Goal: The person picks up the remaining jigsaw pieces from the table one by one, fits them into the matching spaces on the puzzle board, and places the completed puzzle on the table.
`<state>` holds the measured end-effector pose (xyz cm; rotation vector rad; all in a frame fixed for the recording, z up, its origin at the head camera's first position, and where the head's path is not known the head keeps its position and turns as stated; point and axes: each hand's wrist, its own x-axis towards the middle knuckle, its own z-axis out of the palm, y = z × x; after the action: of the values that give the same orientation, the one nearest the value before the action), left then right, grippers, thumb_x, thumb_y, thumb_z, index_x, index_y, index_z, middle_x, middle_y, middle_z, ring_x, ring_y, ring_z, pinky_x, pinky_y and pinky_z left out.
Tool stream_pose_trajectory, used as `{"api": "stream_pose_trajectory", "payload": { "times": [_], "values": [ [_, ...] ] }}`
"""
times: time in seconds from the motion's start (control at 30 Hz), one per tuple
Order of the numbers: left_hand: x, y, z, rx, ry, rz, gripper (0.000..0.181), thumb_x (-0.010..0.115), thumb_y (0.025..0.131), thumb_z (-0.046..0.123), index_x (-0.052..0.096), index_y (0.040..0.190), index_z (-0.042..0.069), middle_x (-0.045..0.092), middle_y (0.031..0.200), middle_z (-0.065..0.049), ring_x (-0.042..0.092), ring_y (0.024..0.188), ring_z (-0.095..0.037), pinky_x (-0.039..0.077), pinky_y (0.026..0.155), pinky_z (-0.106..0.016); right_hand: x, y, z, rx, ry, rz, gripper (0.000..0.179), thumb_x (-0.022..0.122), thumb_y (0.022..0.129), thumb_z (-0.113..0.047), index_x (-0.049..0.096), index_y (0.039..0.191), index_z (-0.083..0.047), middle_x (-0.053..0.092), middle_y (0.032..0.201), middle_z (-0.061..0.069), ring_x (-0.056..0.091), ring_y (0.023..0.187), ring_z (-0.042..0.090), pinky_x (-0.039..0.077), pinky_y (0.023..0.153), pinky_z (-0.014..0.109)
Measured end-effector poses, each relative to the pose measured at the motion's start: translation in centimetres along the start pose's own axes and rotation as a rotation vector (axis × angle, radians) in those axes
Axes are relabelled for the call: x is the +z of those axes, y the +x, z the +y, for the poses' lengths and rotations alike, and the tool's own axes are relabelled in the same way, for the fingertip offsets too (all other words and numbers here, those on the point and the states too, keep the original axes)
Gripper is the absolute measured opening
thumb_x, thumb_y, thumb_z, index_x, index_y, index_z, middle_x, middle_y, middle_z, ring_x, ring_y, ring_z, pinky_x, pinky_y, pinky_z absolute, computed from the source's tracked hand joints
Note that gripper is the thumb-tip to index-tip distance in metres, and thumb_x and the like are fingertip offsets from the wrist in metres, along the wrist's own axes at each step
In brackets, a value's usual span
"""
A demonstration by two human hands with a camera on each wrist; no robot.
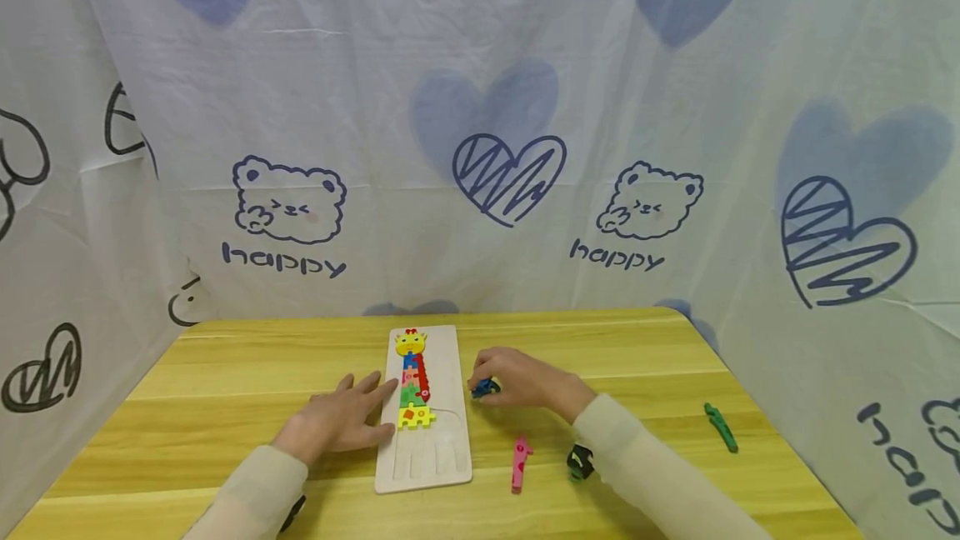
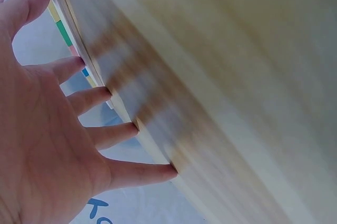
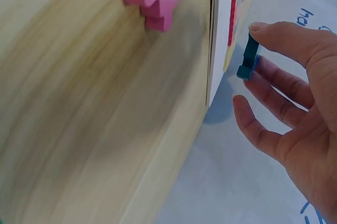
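A pale wooden puzzle board [image 1: 447, 365] lies on the table with a giraffe partly laid out on it. Its yellow head piece [image 1: 410, 345] is at the far end, above blue, pink and green neck pieces, a red strip [image 1: 422, 379] and a wider yellow piece [image 1: 415, 417]. My left hand [image 1: 337, 419] has its fingers spread, with thumb and fingertips at the board's left edge. Just right of the board, my right hand [image 1: 521, 380] pinches a small dark blue puzzle piece [image 3: 248, 58] between thumb and fingers, apart from the board.
A pink puzzle piece [image 1: 519, 465] lies on the wooden table [image 1: 247, 373], right of the board's near end. Farther right lies a green piece [image 1: 722, 427]. Something green shows beside the black device [image 1: 581, 458] under my right wrist. A printed white curtain [image 1: 405, 273] hangs behind the table.
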<state>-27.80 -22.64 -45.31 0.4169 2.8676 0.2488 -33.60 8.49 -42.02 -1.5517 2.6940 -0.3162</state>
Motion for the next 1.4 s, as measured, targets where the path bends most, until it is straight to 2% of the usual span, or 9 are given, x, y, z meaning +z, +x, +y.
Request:
{"api": "stream_pose_trajectory", "payload": {
  "times": [0.3,0.63,1.2,1.4],
  "values": [
    [0.0,-0.1,0.1,0.001,0.002,0.003,0.079,0.058,0.095,0.059,0.038,0.161,0.021,0.034,0.168,-0.017,0.03,0.147,-0.062,0.031,0.101,-0.089,0.2,0.8,-1.1,0.015,-0.002,-0.024,0.025,0.078,0.093,-0.02,0.079,0.115,-0.01,0.073,0.111,0.003,0.064,0.097,0.012,0.057,0.092,0.023],
    [0.0,-0.2,0.1,-0.004,0.001,0.004,0.079,0.058,0.095,0.059,0.037,0.161,0.022,0.034,0.168,-0.017,0.03,0.148,-0.062,0.031,0.101,-0.089,0.6,1.8,-1.6,0.043,0.009,-0.037,0.026,0.077,0.094,-0.023,0.079,0.117,-0.013,0.072,0.115,0.001,0.065,0.102,0.01,0.056,0.097,0.023],
    [-0.1,-0.2,0.1,-0.005,-0.001,-0.006,0.079,0.058,0.094,0.06,0.038,0.161,0.022,0.034,0.167,-0.017,0.03,0.147,-0.062,0.032,0.1,-0.09,2.0,3.3,-2.9,0.046,0.07,-0.092,0.026,0.077,0.094,-0.026,0.08,0.118,-0.017,0.072,0.114,-0.003,0.063,0.097,0.003,0.054,0.094,0.015],
    [-0.1,-0.2,0.0,0.005,0.003,0.004,0.079,0.058,0.095,0.06,0.038,0.161,0.021,0.035,0.167,-0.017,0.03,0.146,-0.063,0.032,0.098,-0.09,2.4,3.8,-3.3,0.036,0.046,-0.105,0.024,0.078,0.093,-0.029,0.08,0.115,-0.02,0.072,0.113,-0.005,0.063,0.097,0.002,0.054,0.093,0.014]
  ]
}}
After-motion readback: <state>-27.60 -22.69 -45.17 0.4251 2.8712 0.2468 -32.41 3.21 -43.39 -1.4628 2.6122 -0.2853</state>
